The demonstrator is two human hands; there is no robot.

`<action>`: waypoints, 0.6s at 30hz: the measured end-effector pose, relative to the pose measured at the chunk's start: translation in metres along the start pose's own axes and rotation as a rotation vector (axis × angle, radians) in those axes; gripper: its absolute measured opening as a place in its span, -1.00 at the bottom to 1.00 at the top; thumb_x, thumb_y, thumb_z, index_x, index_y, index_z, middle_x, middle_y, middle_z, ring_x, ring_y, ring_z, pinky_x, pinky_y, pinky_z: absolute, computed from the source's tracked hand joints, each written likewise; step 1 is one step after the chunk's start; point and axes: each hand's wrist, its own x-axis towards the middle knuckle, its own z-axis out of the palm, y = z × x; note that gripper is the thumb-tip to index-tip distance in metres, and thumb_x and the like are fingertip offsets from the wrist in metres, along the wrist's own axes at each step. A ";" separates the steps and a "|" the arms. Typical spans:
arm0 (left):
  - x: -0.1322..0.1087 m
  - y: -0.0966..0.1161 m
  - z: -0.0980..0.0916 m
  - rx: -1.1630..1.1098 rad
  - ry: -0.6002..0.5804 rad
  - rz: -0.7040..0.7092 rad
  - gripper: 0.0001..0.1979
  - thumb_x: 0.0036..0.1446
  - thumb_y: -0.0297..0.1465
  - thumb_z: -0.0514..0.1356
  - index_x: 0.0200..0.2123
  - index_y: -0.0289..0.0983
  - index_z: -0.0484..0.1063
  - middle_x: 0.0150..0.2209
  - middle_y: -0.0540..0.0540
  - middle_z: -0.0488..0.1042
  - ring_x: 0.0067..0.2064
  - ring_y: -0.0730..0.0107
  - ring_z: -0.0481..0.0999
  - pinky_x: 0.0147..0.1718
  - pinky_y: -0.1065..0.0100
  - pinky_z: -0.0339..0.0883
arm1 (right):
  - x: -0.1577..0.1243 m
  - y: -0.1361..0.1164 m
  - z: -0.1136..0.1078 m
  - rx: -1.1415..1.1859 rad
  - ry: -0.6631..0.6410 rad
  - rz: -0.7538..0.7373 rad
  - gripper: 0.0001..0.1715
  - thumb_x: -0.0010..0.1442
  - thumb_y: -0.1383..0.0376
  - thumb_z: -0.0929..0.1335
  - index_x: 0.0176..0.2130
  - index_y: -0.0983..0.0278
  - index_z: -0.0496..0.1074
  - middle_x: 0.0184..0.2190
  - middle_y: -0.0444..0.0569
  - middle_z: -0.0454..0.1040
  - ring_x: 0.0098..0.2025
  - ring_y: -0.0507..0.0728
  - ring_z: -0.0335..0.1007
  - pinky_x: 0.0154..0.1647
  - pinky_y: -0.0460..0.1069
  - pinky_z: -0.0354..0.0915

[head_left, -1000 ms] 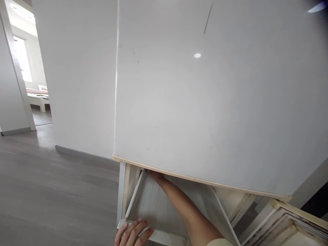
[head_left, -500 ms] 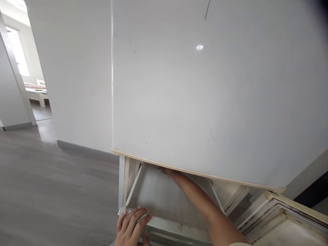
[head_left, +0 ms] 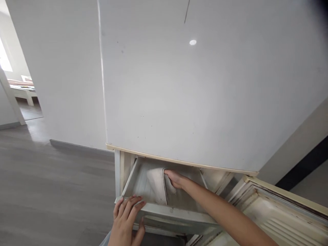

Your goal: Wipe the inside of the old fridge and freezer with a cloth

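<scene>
Both of my hands were at the pale plastic drawer (head_left: 167,214) beneath the white refrigerator door (head_left: 179,85). Since a moment earlier, my right hand (head_left: 175,179) had drawn back from under the door's cream edge, and a whitish folded cloth (head_left: 155,186) now showed beside it, with more of the drawer's inside open to view. My right hand lay against the cloth, its fingers together and slightly bent, though I could not tell whether they gripped it. My left hand (head_left: 125,215) was curled over the drawer's front left corner, its fingers hooked on the rim. The cloth stood bunched inside the drawer, left of centre, with its creased fold rising from the ribbed floor and a darker flap by my right hand. To the right, the stained gasket (head_left: 279,201) of the open lower door lay just beside the drawer, and the grey wood-look floor (head_left: 51,181) spread away to the left.
</scene>
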 end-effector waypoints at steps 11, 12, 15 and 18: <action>0.060 0.027 -0.049 -0.314 0.212 -0.011 -0.75 0.02 -0.57 0.18 -0.21 -0.19 0.39 -0.30 -0.01 0.49 -0.18 0.42 0.39 -0.15 0.31 0.19 | -0.093 -0.035 0.050 -0.055 -0.030 -0.377 -0.71 0.08 0.15 0.28 -0.33 0.23 0.52 -0.34 -0.08 0.56 -0.09 0.14 0.42 -0.03 -0.03 0.27; 0.066 0.032 -0.052 -0.337 0.248 0.005 -0.74 0.01 -0.59 0.19 -0.22 -0.20 0.40 -0.30 -0.02 0.49 -0.18 0.42 0.38 -0.15 0.30 0.19 | -0.099 -0.038 0.053 -0.085 -0.033 -0.398 -0.70 0.10 0.15 0.27 -0.30 0.22 0.52 -0.30 -0.09 0.56 -0.06 0.13 0.40 0.01 -0.03 0.25; 0.082 0.049 -0.055 -0.352 0.289 0.054 -0.66 -0.01 -0.60 0.22 -0.15 -0.18 0.42 -0.29 -0.02 0.53 -0.16 0.40 0.36 -0.13 0.28 0.18 | -0.112 -0.045 0.060 -0.105 -0.060 -0.398 -0.68 0.11 0.18 0.25 -0.24 0.23 0.51 -0.23 -0.09 0.54 -0.02 0.12 0.37 0.05 -0.03 0.22; 0.087 0.060 -0.050 -0.335 0.304 0.075 -0.61 -0.02 -0.56 0.25 -0.09 -0.14 0.43 -0.23 -0.02 0.57 -0.14 0.37 0.39 -0.08 0.23 0.18 | -0.121 -0.049 0.065 -0.066 -0.091 -0.391 -0.67 0.08 0.22 0.25 -0.20 0.25 0.50 -0.22 -0.08 0.53 -0.05 0.11 0.38 0.05 -0.03 0.22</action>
